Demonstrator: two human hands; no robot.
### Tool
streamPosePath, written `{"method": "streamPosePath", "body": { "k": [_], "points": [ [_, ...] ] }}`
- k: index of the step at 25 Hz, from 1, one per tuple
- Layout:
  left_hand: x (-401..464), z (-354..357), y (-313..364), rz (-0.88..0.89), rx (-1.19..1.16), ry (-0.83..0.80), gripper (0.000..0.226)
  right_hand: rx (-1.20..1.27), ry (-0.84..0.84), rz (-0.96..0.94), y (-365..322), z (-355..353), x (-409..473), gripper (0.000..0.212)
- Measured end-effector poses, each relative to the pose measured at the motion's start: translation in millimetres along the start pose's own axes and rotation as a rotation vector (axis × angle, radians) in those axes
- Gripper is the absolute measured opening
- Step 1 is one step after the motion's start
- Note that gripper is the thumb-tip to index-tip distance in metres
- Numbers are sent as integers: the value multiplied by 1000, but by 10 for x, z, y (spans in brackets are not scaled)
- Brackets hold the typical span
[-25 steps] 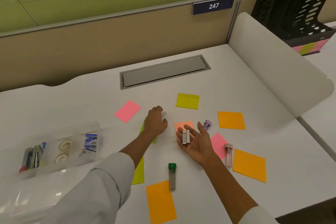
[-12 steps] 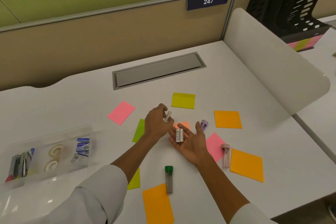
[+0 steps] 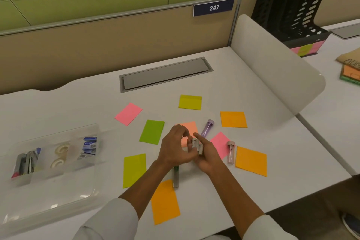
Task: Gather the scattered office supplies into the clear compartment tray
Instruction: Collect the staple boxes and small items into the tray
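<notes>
My right hand (image 3: 207,155) lies palm up over the desk centre, with small silver-white tubes (image 3: 196,145) resting in its palm. My left hand (image 3: 174,147) reaches in from the left and pinches another small white tube against them. On the desk lie a purple tube (image 3: 208,127), a pinkish tube (image 3: 230,152) and a green-capped tube (image 3: 176,176), the last partly under my left wrist. Several sticky notes in pink, green, yellow and orange are scattered around. The clear compartment tray (image 3: 58,187) at the left holds staplers (image 3: 25,161), tape rolls (image 3: 60,154) and staple boxes (image 3: 88,146).
A grey cable flap (image 3: 165,74) is set into the desk at the back. A white curved divider (image 3: 272,68) bounds the right side. Beyond it stand a black file rack (image 3: 292,11) and some papers (image 3: 350,68). A beige partition runs along the back.
My left hand picked up a small white tube near the peach note and carried it right to my right palm. The right hand stayed palm up with its tubes.
</notes>
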State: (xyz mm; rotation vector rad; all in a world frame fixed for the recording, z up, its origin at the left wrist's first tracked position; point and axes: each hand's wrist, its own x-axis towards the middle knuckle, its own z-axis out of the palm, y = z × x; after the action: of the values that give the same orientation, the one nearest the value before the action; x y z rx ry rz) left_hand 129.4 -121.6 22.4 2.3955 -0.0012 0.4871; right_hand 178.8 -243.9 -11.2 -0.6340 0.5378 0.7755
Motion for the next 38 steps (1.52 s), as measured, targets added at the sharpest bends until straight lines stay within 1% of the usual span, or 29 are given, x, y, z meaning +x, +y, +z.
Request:
{"method": "streamPosePath", "body": {
  "k": [2, 3, 5, 8, 9, 11, 14, 16, 17, 19, 21, 23, 25, 26, 29, 31, 33, 34, 36, 38],
  "points": [
    [-49, -34, -21, 33, 20, -5, 35, 10, -32, -32, -118, -50, -115, 14],
    [-89, -29, -28, 38, 39, -56, 39, 20, -59, -45, -175, -72, -181, 15],
    [-193, 37, -26, 54, 86, -205, 49, 54, -78, -86, -273, -134, -295, 21],
    [-280, 235, 8, 67, 194, -429, 70, 95, -37, -147, -377, -282, -388, 32],
    [-282, 308, 21, 59, 229, -476, 72, 90, -24, -155, -394, -332, -414, 35],
    [-288, 439, 61, 14, 272, -510, 66, 68, -12, -163, -394, -416, -466, 39],
    [-318, 580, 125, -79, 264, -489, 50, 49, 7, -177, -330, -498, -503, 45],
    [-325, 616, 148, -108, 238, -474, 40, 61, 12, -187, -294, -524, -510, 48],
    [-320, 604, 145, -113, 220, -459, 38, 67, 8, -191, -288, -528, -514, 49],
    [-306, 503, 119, -112, 180, -388, 42, 67, 0, -191, -287, -525, -515, 51],
    [-282, 331, 103, -65, 142, -256, 46, 62, -11, -183, -277, -515, -510, 54],
    [-254, 170, 123, 64, 86, -135, 45, 58, -20, -168, -224, -483, -494, 56],
    [-222, 62, 214, 181, 35, -124, 46, 43, -41, -135, -118, -412, -464, 56],
    [-213, 33, 266, 193, 13, -145, 47, 35, -63, -115, -49, -359, -452, 53],
    [-245, -39, 293, 127, -29, -174, 54, -50, -121, -87, 173, -180, -427, 37],
    [-344, -169, 138, 86, -31, -172, 66, -146, -105, -87, 325, -57, -406, 26],
    [-465, -353, -44, 86, -25, -141, 81, -229, -65, -109, 428, 41, -383, 19],
    [-533, -462, -130, 89, -18, -119, 84, -275, -42, -132, 481, 90, -372, 17],
    [-685, -738, -318, 77, -2, -72, 86, -370, -16, -170, 657, 229, -361, 14],
    [-854, -1070, -533, 53, 22, -18, 85, -440, -46, -182, 935, 417, -358, 12]
  ]
}}
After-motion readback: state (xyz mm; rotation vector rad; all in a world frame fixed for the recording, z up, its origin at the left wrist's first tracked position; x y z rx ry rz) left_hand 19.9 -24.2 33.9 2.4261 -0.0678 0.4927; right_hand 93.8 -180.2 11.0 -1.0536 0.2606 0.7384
